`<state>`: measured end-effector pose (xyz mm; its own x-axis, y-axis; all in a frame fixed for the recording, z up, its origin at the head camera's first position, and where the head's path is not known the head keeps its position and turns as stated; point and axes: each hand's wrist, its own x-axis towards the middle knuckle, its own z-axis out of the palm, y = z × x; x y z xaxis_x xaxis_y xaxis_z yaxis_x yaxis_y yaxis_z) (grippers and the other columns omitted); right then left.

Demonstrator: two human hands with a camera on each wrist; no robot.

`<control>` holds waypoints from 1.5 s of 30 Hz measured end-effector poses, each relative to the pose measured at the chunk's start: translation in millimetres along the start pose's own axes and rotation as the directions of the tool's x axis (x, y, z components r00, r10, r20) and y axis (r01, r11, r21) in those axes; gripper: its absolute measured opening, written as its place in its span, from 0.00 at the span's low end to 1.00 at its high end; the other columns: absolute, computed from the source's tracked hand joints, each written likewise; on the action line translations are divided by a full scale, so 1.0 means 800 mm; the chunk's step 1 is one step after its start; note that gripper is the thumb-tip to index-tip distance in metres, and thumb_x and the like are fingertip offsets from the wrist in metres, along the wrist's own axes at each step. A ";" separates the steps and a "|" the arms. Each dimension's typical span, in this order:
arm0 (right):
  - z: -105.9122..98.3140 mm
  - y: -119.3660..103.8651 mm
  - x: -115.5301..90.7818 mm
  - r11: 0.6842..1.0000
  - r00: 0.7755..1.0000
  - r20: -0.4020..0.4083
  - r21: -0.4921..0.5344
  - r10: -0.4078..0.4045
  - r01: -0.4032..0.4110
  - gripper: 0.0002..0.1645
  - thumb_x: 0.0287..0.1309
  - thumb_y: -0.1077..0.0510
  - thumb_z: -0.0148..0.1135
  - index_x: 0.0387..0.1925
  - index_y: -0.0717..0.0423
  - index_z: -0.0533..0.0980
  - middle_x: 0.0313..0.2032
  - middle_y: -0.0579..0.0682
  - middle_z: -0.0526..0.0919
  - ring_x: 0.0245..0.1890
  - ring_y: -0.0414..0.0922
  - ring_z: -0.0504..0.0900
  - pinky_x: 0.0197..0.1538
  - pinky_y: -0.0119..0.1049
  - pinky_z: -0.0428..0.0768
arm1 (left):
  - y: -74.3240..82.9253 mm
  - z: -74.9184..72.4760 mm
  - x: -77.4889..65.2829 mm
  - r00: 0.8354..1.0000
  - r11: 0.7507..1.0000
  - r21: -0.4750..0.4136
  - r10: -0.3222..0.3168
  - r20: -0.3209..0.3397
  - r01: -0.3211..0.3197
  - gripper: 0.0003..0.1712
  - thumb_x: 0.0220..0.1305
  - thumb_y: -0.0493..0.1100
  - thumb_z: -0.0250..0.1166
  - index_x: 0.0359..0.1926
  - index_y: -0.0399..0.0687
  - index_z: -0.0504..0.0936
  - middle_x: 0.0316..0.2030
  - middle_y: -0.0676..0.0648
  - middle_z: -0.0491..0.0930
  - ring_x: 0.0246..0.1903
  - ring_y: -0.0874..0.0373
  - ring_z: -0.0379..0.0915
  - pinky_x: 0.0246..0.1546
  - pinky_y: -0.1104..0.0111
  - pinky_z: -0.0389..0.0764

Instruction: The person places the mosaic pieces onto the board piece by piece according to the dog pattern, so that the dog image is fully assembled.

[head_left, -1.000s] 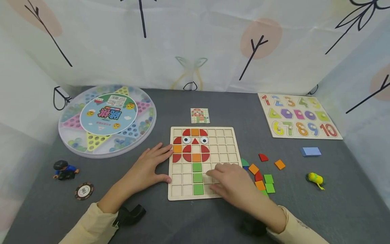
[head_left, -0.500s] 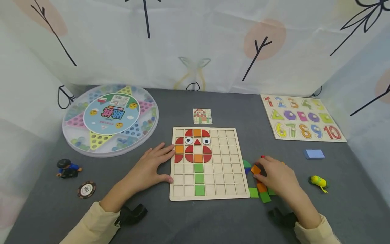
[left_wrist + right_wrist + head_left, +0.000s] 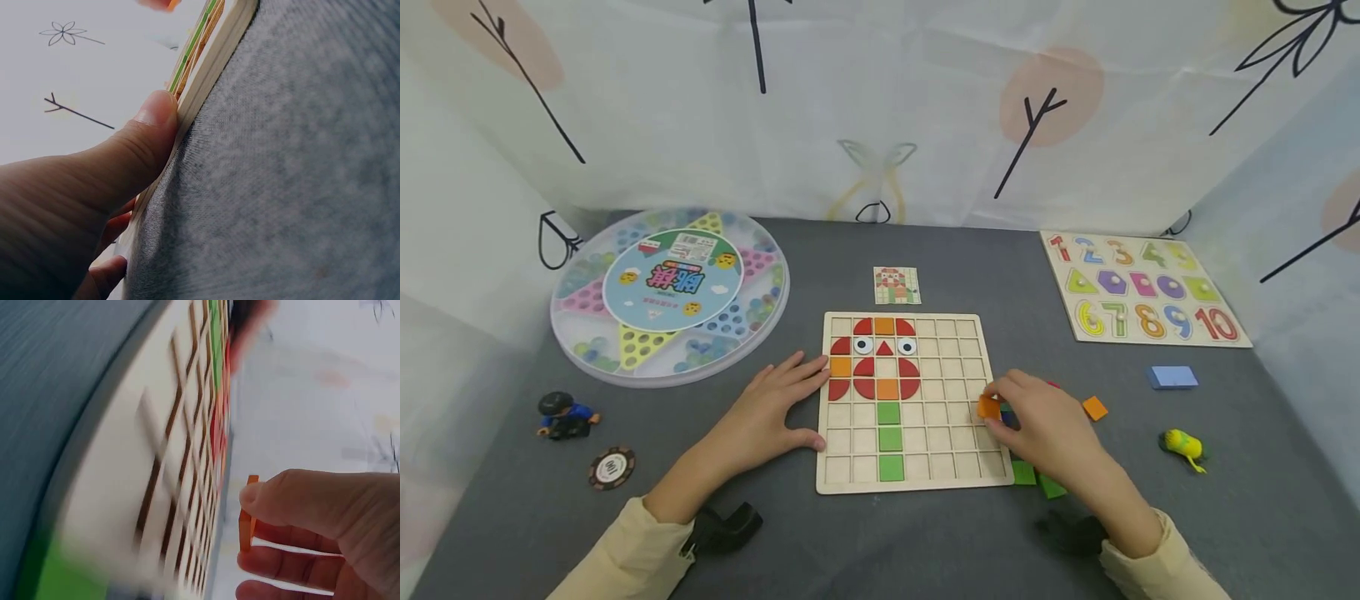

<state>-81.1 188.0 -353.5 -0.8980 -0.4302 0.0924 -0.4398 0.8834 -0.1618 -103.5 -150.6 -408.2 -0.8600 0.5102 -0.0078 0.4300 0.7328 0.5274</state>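
A wooden grid board (image 3: pixel 951 442) lies mid-table, with red, orange and green pieces and two eye pieces set in its left half. Between thumb and fingers my right hand (image 3: pixel 1052 425) pinches an orange square tile (image 3: pixel 988 407) over the board's right edge; the right wrist view shows the tile (image 3: pixel 246 528) held on edge, above the surface. My left hand (image 3: pixel 767 408) rests with spread fingers against the board's left edge, its thumb (image 3: pixel 156 115) touching the side. Loose green tiles (image 3: pixel 1023 472) lie beside the board, partly hidden by the right hand.
A small picture card (image 3: pixel 897 285) lies behind the board. Around it are a round game box (image 3: pixel 673 354), a number puzzle (image 3: pixel 1157 287), a blue block (image 3: pixel 1174 377), a yellow toy (image 3: pixel 1183 444), a toy figure (image 3: pixel 568 414), a chip (image 3: pixel 612 467) and a loose orange tile (image 3: pixel 1095 408).
My right hand went from the board to the loose pieces on the right, picked up an orange tile and moved back left to the board's edge. My left hand stayed in place.
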 end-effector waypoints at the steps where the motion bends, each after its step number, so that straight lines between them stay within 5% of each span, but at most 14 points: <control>1: 0.002 -0.009 0.006 0.999 0.999 -0.005 -0.002 -0.045 0.045 0.14 0.40 0.54 0.69 0.34 0.49 0.77 0.30 0.40 0.75 0.25 0.35 0.71 0.25 0.28 0.70 | 0.000 0.000 -0.001 1.000 1.000 -0.001 0.000 -0.001 0.000 0.52 0.38 0.65 0.67 0.65 0.56 0.58 0.66 0.54 0.53 0.67 0.51 0.39 0.61 0.46 0.43; 8: 0.020 -0.054 0.046 0.978 0.977 0.054 -0.003 -0.208 0.208 0.14 0.42 0.53 0.67 0.35 0.46 0.79 0.31 0.38 0.75 0.27 0.34 0.71 0.28 0.28 0.72 | -0.001 0.000 -0.003 1.000 1.000 -0.004 0.017 -0.009 -0.017 0.52 0.38 0.64 0.67 0.65 0.54 0.58 0.66 0.54 0.53 0.67 0.50 0.40 0.61 0.45 0.44; 22: 0.032 -0.061 0.058 0.979 0.974 0.103 -0.017 -0.201 0.204 0.17 0.43 0.52 0.68 0.39 0.46 0.80 0.32 0.40 0.76 0.30 0.35 0.73 0.32 0.29 0.74 | -0.001 -0.001 -0.001 1.000 1.000 0.002 0.013 -0.007 -0.013 0.53 0.38 0.64 0.67 0.66 0.55 0.58 0.66 0.54 0.52 0.67 0.50 0.39 0.61 0.46 0.43; 35: -0.016 0.016 -0.012 0.999 0.997 0.059 -0.007 0.049 -0.049 0.24 0.40 0.54 0.71 0.44 0.52 0.77 0.37 0.47 0.79 0.32 0.42 0.77 0.30 0.38 0.76 | 0.002 -0.002 0.000 1.000 1.000 0.001 -0.003 0.009 0.003 0.53 0.37 0.63 0.68 0.65 0.54 0.58 0.66 0.54 0.53 0.67 0.50 0.39 0.61 0.46 0.43; 40: -0.021 0.042 -0.042 0.977 0.969 0.121 -0.029 0.214 -0.212 0.25 0.40 0.52 0.70 0.45 0.51 0.77 0.34 0.47 0.77 0.27 0.41 0.72 0.26 0.36 0.72 | 0.002 -0.002 -0.001 1.000 1.000 -0.004 0.006 0.008 -0.006 0.52 0.38 0.63 0.67 0.65 0.54 0.58 0.66 0.53 0.53 0.67 0.50 0.39 0.61 0.46 0.44; 45: -0.019 0.055 -0.061 0.962 0.946 0.173 -0.024 0.273 -0.273 0.25 0.40 0.53 0.70 0.44 0.52 0.77 0.36 0.48 0.77 0.29 0.44 0.73 0.29 0.39 0.73 | 0.001 -0.002 0.000 1.000 1.000 -0.004 0.005 0.007 -0.005 0.53 0.38 0.63 0.67 0.65 0.54 0.58 0.66 0.53 0.53 0.67 0.50 0.39 0.61 0.46 0.43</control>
<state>-56.7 251.0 -349.9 -0.9720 -0.1981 -0.1265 -0.1776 0.9715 -0.1568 -103.5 -150.8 -405.9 -0.8558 0.5171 -0.0107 0.4334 0.7283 0.5308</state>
